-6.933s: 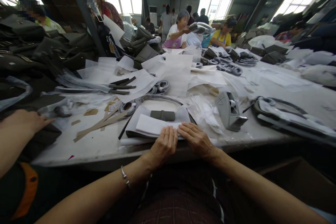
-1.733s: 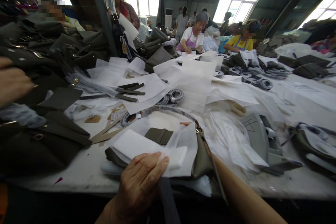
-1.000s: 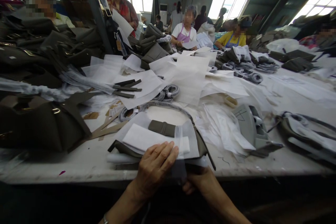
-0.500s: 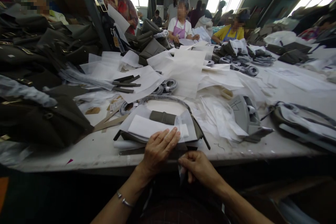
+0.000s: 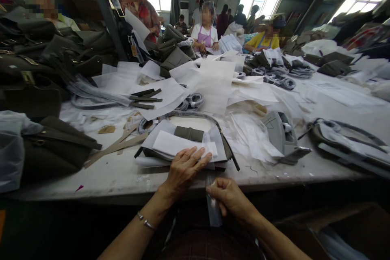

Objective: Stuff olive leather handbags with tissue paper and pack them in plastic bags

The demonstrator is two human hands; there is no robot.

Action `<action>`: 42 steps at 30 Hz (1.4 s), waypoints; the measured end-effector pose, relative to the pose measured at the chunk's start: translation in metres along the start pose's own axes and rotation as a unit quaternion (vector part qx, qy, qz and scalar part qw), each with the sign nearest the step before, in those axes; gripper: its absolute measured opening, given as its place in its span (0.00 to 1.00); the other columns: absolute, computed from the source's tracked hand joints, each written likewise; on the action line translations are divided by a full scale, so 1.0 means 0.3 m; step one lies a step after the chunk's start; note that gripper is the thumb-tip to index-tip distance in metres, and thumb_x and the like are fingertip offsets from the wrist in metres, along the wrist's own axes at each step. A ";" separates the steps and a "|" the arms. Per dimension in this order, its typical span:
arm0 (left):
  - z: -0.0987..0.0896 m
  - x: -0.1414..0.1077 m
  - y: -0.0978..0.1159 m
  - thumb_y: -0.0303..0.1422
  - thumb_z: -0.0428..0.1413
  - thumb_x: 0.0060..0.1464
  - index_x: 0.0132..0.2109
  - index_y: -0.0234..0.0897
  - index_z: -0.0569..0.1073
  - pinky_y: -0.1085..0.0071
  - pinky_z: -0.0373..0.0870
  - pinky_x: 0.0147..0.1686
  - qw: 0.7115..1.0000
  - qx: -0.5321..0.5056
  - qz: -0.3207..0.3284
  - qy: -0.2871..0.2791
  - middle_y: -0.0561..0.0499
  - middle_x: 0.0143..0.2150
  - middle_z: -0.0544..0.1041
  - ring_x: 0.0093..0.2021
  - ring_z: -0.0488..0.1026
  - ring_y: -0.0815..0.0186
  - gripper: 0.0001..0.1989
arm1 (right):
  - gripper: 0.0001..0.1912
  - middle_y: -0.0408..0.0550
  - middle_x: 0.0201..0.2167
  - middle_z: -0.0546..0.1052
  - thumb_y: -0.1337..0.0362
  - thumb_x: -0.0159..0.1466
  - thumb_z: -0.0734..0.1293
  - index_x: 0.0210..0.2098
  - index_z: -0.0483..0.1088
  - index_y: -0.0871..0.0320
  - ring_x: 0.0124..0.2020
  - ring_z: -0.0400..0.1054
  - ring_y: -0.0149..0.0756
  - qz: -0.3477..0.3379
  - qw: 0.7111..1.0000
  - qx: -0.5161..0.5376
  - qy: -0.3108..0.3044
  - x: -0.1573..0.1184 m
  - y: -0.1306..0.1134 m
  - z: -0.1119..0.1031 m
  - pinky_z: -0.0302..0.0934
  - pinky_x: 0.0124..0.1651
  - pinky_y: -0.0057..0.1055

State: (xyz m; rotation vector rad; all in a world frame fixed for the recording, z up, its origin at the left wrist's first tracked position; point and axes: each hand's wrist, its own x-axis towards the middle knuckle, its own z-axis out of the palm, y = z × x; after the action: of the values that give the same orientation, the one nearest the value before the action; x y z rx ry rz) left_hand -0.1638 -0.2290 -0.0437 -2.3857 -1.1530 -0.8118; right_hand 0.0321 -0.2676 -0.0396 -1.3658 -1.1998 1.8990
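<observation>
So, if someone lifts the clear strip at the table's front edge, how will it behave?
Probably floppy: the clear strip hangs down from the right grip. Likely light, because it looks thin and see-through. Perhaps slippery too: its surface looks smooth.

Table [image 5: 115, 180], white top, near edge stained. Laid flat at the centre of the near edge: dark olive bag [image 5: 189, 133], one. Placed to its right: loose white wrapping [image 5: 254, 138], heaped; grey dispenser [image 5: 271, 130], one; part-wrapped bag [image 5: 350, 142], one. Placed to its left: brown strips [image 5: 122, 145], crossed; tan scrap [image 5: 106, 129]; magenta scrap [image 5: 79, 188], near the edge; second olive bag [image 5: 57, 146], farther left. Set behind: wrapped coil [image 5: 141, 126], just beside the central bag; white sheets [image 5: 215, 85], spread and overlapped.
</observation>
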 end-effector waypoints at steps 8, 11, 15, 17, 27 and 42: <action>-0.004 0.003 0.023 0.29 0.47 0.66 0.63 0.49 0.66 0.60 0.64 0.56 1.000 0.001 -0.015 -0.004 0.54 0.60 0.73 0.58 0.70 0.60 0.21 | 0.25 0.39 0.15 0.68 0.44 0.54 0.71 0.22 0.63 0.59 0.10 0.52 0.21 -0.017 0.999 0.032 0.014 -0.031 0.032 0.022 0.40 0.15 0.22; -0.007 0.006 0.026 0.29 0.45 0.67 0.64 0.46 0.65 0.59 0.60 0.60 1.000 -0.006 -0.003 -0.004 0.52 0.61 0.71 0.60 0.68 0.60 0.21 | 0.21 0.43 0.19 0.72 0.48 0.60 0.68 0.23 0.67 0.60 0.14 0.57 0.24 -0.064 0.996 -0.058 0.025 -0.069 -0.016 0.000 0.47 0.18 0.23; -0.005 0.003 0.030 0.28 0.44 0.67 0.64 0.40 0.64 0.55 0.54 0.64 1.000 -0.022 0.017 -0.008 0.48 0.64 0.68 0.66 0.61 0.57 0.21 | 0.13 0.53 0.39 0.77 0.59 0.62 0.68 0.24 0.73 0.58 0.36 0.71 0.37 -0.279 0.917 -0.267 0.100 -0.110 -0.102 0.007 0.65 0.41 0.33; -0.003 -0.002 0.032 0.28 0.45 0.66 0.64 0.38 0.64 0.56 0.54 0.65 0.999 -0.043 0.022 -0.010 0.47 0.63 0.69 0.66 0.61 0.58 0.21 | 0.11 0.55 0.52 0.73 0.62 0.62 0.68 0.25 0.75 0.58 0.45 0.72 0.42 -0.344 0.877 -0.320 0.105 -0.108 -0.132 0.015 0.64 0.51 0.38; -0.051 -0.010 0.031 0.30 0.55 0.55 0.64 0.33 0.59 0.58 0.63 0.62 0.978 -0.204 -0.030 -0.039 0.40 0.61 0.70 0.63 0.66 0.59 0.30 | 0.10 0.47 0.42 0.80 0.60 0.65 0.67 0.41 0.79 0.55 0.46 0.73 0.40 -0.301 0.939 -0.167 0.017 -0.025 -0.251 -0.056 0.65 0.54 0.36; -0.032 0.003 0.021 0.23 0.44 0.63 0.52 0.36 0.69 0.65 0.64 0.60 0.987 -0.162 0.004 -0.012 0.45 0.58 0.74 0.60 0.69 0.67 0.14 | 0.11 0.48 0.32 0.74 0.74 0.63 0.63 0.37 0.74 0.55 0.37 0.68 0.38 -0.449 0.749 -0.475 0.107 -0.066 -0.214 -0.029 0.65 0.41 0.35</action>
State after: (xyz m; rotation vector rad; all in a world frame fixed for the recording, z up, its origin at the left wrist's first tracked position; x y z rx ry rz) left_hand -0.1616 -0.2376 -0.0363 -2.6640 -1.0893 -1.0411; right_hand 0.0416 -0.2493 0.0250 -0.9849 -2.2727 0.3845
